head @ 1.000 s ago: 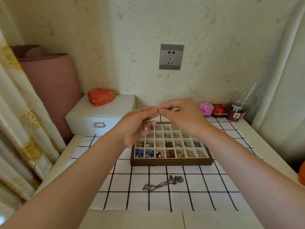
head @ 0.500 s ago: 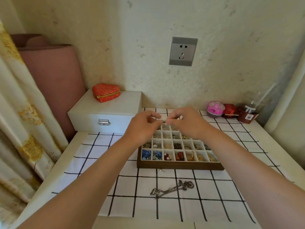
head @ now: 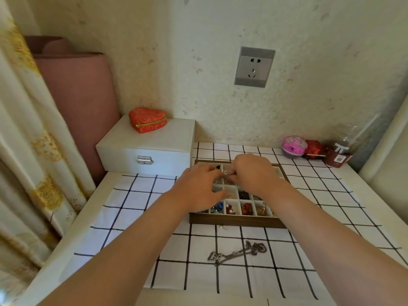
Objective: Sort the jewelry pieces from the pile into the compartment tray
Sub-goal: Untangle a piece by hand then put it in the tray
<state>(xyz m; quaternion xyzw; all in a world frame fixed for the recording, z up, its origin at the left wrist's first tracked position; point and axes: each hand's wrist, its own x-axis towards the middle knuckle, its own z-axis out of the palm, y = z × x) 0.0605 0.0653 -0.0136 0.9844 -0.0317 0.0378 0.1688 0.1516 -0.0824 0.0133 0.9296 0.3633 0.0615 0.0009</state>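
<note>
While left hand (head: 198,188) and right hand (head: 251,173) are hovering over compartment tray (head: 238,223), curled fingertips touching (pinched piece, if any, unseeable), a fumble is risking a wrong-cell drop. Chain necklace (head: 237,253) is lying in front of tray, unsorted.

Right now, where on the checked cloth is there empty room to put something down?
Bare checked cloth lies left of the compartment tray, before the white latched box, and right of the tray, this side of the pink ball. Crowded: over the tray, where left hand and right hand meet, and by the chain necklace in front.
</note>
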